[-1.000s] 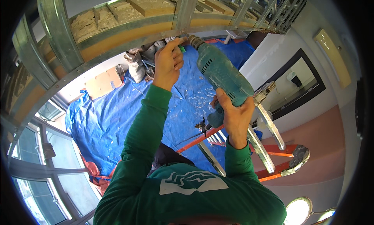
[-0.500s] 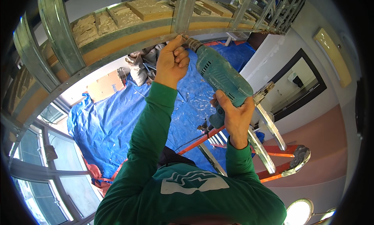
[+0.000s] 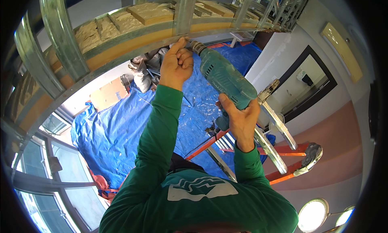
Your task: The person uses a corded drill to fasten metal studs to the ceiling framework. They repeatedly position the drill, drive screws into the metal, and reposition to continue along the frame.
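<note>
My right hand [image 3: 242, 122] is wrapped around the handle of a teal power drill [image 3: 226, 77], tilted with its chuck up and to the left. The chuck points at the lower edge of a curved metal track [image 3: 133, 54], just below an upright metal stud [image 3: 184, 15]. My left hand [image 3: 176, 68] is closed beside the chuck, thumb and forefinger pinched together against the track. Whatever lies between those fingertips is too small to make out, and the drill's tip is partly hidden by them.
Wooden blocks and dried plaster lie inside the curved frame [image 3: 155, 13]. Below, a blue tarp [image 3: 117, 120] covers the floor. An orange stepladder [image 3: 283, 176] with metal rails stands under my right arm. Bags [image 3: 140, 77] and a cardboard sheet [image 3: 108, 93] are by the far wall; windows [image 3: 72, 164] are at left.
The drill and both hands sit slightly farther left and lower in the picture, as the whole view has shifted a little. Both hands keep their grips.
</note>
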A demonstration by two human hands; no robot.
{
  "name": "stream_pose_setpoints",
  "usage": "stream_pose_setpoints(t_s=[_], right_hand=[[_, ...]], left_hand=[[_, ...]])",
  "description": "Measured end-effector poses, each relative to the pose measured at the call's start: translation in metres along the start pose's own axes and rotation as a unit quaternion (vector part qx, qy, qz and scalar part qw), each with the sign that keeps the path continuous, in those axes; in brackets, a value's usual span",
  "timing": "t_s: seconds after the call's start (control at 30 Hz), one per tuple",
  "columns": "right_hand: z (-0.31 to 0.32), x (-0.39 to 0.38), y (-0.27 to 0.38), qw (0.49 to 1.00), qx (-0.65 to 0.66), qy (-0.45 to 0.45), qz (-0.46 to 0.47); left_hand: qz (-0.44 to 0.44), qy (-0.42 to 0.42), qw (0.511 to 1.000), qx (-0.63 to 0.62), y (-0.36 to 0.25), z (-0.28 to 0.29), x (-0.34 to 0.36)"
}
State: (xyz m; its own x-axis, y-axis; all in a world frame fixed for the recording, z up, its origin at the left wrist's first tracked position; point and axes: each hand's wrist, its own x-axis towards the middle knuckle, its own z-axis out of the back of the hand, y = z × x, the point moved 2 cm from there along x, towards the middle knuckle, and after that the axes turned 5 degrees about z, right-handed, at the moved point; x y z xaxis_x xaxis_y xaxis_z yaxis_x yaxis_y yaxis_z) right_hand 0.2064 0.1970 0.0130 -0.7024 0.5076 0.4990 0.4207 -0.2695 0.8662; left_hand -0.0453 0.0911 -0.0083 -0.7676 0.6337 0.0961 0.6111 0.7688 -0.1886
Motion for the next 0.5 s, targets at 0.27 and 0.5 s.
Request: stream_pose_setpoints(t_s=[0.27, 0.5], right_hand=[[0.027, -0.013, 0.011, 0.998, 0.029, -0.041, 0.047], [0.051, -0.023, 0.048, 0.983, 0.025, -0.12, 0.136]], left_hand=[[0.011, 0.032, 0.997, -0.062, 0.004, -0.004, 0.005], [-0.023, 0.055, 0.994, -0.093, 0.019, -0.007, 0.004]])
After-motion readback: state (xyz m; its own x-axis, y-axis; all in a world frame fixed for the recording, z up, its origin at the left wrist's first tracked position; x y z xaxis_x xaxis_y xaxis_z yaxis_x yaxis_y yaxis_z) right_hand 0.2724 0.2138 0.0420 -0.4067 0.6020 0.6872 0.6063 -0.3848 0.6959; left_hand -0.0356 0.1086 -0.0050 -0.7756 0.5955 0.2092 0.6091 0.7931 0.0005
